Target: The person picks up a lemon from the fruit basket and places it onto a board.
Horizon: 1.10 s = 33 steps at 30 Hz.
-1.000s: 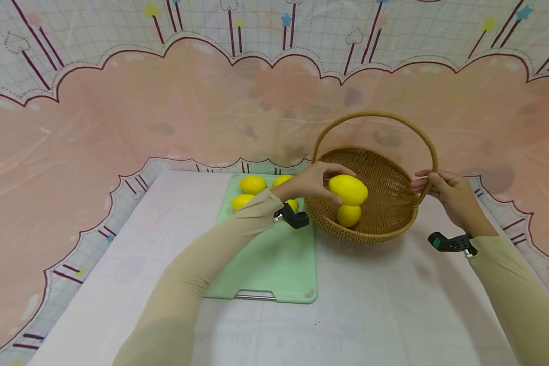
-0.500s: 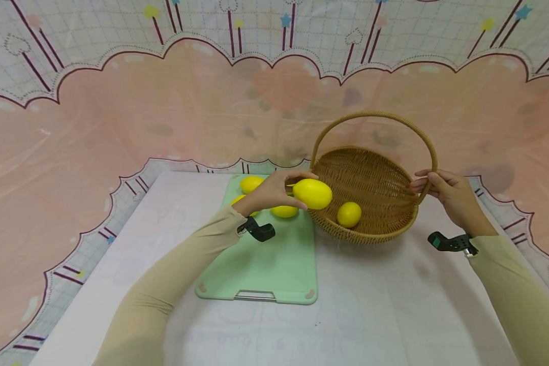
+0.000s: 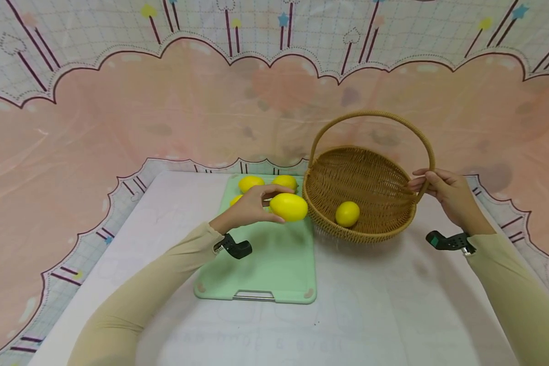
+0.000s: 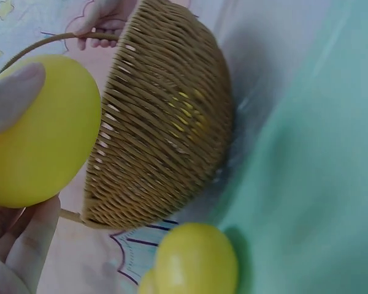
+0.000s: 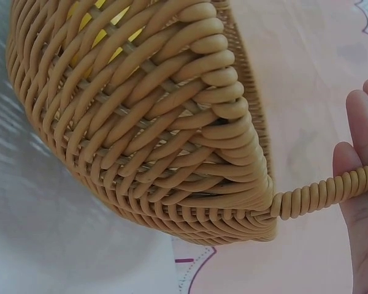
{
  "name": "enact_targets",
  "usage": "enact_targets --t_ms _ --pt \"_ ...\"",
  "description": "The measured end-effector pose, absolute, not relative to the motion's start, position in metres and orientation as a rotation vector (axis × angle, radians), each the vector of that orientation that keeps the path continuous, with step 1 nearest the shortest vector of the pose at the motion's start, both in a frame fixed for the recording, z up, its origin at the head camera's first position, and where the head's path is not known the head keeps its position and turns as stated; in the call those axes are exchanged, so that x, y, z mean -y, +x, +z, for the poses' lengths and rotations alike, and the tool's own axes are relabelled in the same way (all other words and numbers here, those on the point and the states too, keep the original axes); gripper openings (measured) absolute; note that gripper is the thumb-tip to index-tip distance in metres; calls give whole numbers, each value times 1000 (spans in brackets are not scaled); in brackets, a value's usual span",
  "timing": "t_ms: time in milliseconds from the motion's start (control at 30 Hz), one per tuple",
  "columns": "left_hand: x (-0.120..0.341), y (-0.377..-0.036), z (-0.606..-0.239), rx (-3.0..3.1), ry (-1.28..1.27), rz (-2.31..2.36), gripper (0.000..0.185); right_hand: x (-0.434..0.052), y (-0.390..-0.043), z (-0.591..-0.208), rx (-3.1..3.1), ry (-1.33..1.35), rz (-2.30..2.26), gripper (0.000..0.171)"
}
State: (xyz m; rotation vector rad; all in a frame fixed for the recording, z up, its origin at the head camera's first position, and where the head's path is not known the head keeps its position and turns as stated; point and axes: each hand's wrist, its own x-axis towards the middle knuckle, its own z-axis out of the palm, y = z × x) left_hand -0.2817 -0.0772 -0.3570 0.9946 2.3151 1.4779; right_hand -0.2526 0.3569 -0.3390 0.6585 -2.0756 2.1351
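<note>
Since a second ago my left hand (image 3: 249, 207) has pulled back out of the basket (image 3: 361, 234) with the big lemon (image 3: 288, 207), now over the green cutting board (image 3: 274, 264) just left of the basket rim; basket and right hand haven't shifted.

Nearest: white table (image 3: 347, 325), both beige sleeves, black wrist mounts. Cutting board lies flat, metal handle at its near edge.

Left hand: fingers and thumb curled round the big lemon, holding it off the board; the left wrist view shows a fingertip (image 4: 15, 92) on top and fingers under it. Lemon sits close to the basket's outer wall, not touching as far as I can tell.

Three more lemons at the board's far end: one (image 3: 250, 183), one (image 3: 285, 181), a third (image 3: 236, 200) mostly hidden behind my hand.

Basket stands tilted toward me, right of the board, with one small lemon (image 3: 347, 213) inside, low against the near wall.

Right hand (image 3: 444, 195) grips the basket handle (image 3: 370, 116) at its right end near the rim, fingers wrapped over the coil; the right wrist view shows fingers (image 5: 362, 184) behind the handle.

Farthest: pink and white patterned backdrop (image 3: 164, 101).
</note>
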Motion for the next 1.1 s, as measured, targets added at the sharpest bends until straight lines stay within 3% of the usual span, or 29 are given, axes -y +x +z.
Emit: enact_targets --t_ms 1100 --pt "91 -268 -422 -2340 892 1413 62 -357 -253 -339 2066 674 2153 28"
